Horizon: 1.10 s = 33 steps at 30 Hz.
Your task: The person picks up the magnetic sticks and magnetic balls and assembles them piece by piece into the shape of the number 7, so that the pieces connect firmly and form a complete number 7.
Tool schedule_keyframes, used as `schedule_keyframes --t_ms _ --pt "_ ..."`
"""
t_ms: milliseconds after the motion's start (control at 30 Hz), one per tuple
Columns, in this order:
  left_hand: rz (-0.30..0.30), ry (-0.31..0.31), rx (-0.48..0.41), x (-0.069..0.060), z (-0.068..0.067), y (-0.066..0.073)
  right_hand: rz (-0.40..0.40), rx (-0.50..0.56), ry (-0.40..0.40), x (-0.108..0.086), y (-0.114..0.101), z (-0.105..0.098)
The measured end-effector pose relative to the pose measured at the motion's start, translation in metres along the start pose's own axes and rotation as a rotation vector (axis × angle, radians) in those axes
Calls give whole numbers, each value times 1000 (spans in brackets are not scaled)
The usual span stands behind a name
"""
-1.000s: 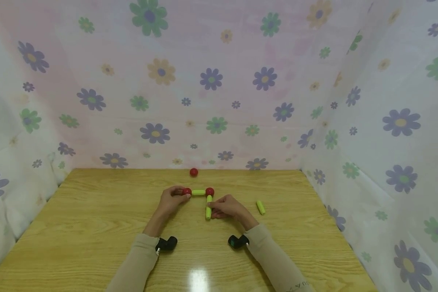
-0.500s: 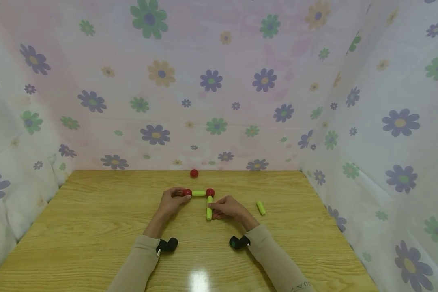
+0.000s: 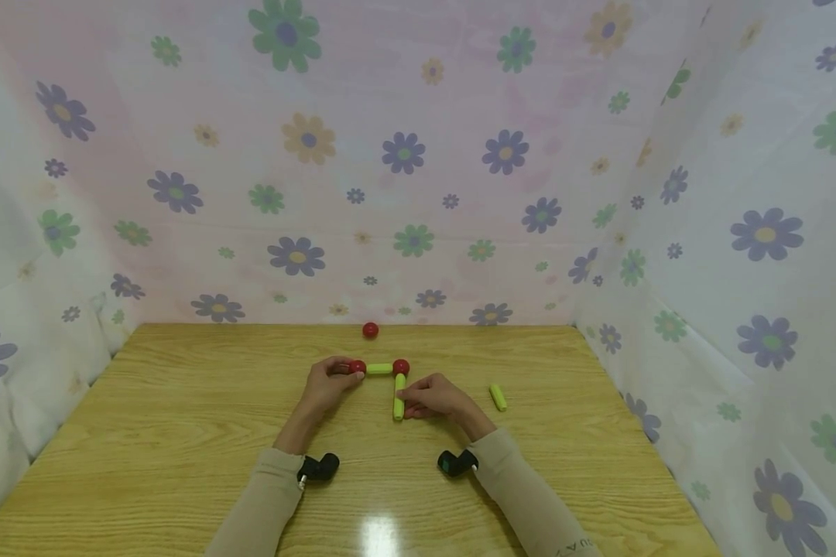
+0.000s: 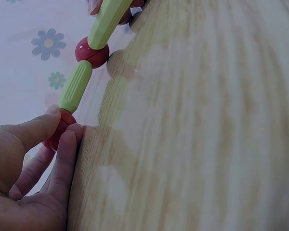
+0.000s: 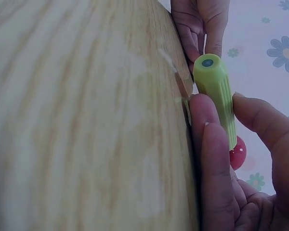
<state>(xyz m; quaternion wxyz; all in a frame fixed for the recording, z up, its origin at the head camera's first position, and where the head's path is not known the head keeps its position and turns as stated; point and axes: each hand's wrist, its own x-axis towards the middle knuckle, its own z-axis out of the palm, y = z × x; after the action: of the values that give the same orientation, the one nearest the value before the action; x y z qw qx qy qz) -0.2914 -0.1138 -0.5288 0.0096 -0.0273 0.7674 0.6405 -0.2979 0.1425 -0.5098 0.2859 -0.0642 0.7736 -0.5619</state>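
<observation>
My left hand point(image 3: 324, 385) pinches a red ball point(image 3: 358, 368) between thumb and fingers, near the middle of the table in the head view. From that ball a short yellow-green ridged rod point(image 4: 77, 85) runs to a second red ball point(image 3: 401, 367). A second yellow-green rod point(image 5: 216, 98) meets this corner ball and points toward the person, at about a right angle to the first. My right hand point(image 3: 437, 395) holds this rod between thumb and fingers. Its near end shows a dark round spot in the right wrist view. Fingers hide part of the left ball.
A loose red ball point(image 3: 370, 330) lies by the table's back edge. One more yellow-green rod point(image 3: 498, 397) lies to the right of the right hand. Flowered cloth point(image 3: 418, 193) hangs behind and on both sides of the wooden table point(image 3: 181, 418).
</observation>
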Motion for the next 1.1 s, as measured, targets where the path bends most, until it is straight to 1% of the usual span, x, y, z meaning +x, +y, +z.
schedule_keyframes --t_ms 300,533,767,933,1100 --pt "-8 -14 14 -1 -1 1 28 -2 -5 1 1 -1" --pt "-15 -16 20 0 -1 2 20 -5 -13 2 1 -1" --pt "-10 -14 21 1 0 2 13 0 -5 1 0 0" --pt "-23 -11 22 1 -1 1 10 6 -7 1 1 0" --pt "-23 -10 20 0 -2 3 11 4 4 1 1 2"
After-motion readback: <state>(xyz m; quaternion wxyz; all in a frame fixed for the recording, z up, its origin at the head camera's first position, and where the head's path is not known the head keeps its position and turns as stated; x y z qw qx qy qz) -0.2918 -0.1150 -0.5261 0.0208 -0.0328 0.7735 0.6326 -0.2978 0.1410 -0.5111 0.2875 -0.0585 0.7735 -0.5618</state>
